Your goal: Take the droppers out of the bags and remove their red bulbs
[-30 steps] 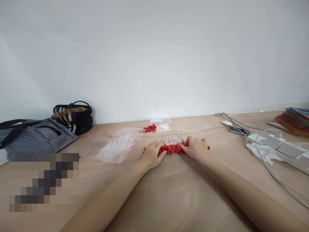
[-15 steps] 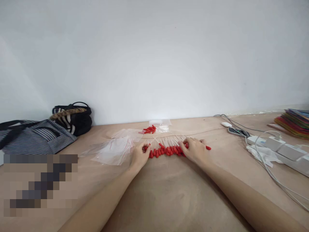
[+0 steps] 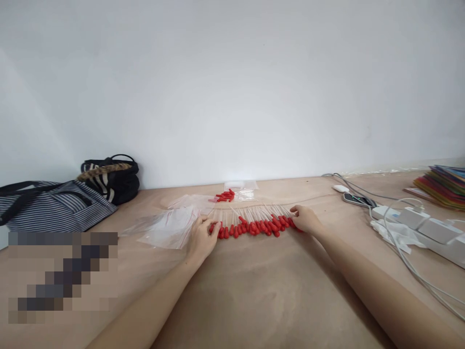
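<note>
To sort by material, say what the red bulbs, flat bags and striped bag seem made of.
Red bulbs: smooth, faintly glossy, perhaps rubber or plastic. Flat bags: probably plastic film, thin and see-through. Striped bag: probably woven cloth, matte and softly slumped.

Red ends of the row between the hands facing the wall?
No, the red ends lie on the near side, with the thin pale shafts extending toward the wall.

Row of red-bulbed droppers (image 3: 253, 228) — left fingers (image 3: 217, 229), right fingers (image 3: 297, 209) at ends.
</note>
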A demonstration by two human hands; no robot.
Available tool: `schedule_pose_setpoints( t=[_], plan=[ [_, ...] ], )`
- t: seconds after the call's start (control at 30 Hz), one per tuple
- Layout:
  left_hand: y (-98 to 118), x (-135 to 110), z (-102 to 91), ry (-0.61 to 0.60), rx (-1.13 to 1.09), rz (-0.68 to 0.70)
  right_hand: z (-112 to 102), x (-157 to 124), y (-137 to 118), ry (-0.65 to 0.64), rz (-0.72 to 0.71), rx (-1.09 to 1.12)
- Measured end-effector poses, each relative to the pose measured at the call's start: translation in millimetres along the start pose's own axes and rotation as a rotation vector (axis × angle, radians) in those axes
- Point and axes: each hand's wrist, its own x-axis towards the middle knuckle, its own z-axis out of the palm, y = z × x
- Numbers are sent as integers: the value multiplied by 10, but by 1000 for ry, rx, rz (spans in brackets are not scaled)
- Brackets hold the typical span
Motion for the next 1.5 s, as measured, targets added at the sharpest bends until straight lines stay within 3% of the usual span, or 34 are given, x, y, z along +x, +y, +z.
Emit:
schedule_pose_setpoints(
  t=[0.1, 0.2, 0.27, 0.37, 0.43, 0.6, 0.87, 1.03, 1.23, 1.5],
  plan=[
    [92, 0, 2, -19, 21, 126, -41, -31, -70, 35, 6, -17],
    [261, 10, 59, -132, 9, 347, -95, -97, -180, 76, -29, -20],
    [388, 30, 122, -240, 1, 476, -109, -172, -282, 87, -184, 47],
    [532, 86, 221, -360, -3, 616, -86, -320, -458, 71, -586, 195],
    [577, 139, 273, -407, 1, 676, -53, -412, -567, 59, -757, 185],
    [566, 251, 324, -493, 71, 788, 33, -497, -721, 56, -817, 36],
    [388, 284, 189, -493, 133, 770, 113, -467, -728, 76, -910, -129],
    [219, 290, 1, -547, 141, 735, 136, -474, -725, 118, -876, -181],
    [60, 245, -125, -499, 42, 702, 124, -475, -706, 150, -818, -190],
    [159, 18, -107, -390, 110, 548, 98, -670, -815, 188, -823, 0]
  ],
)
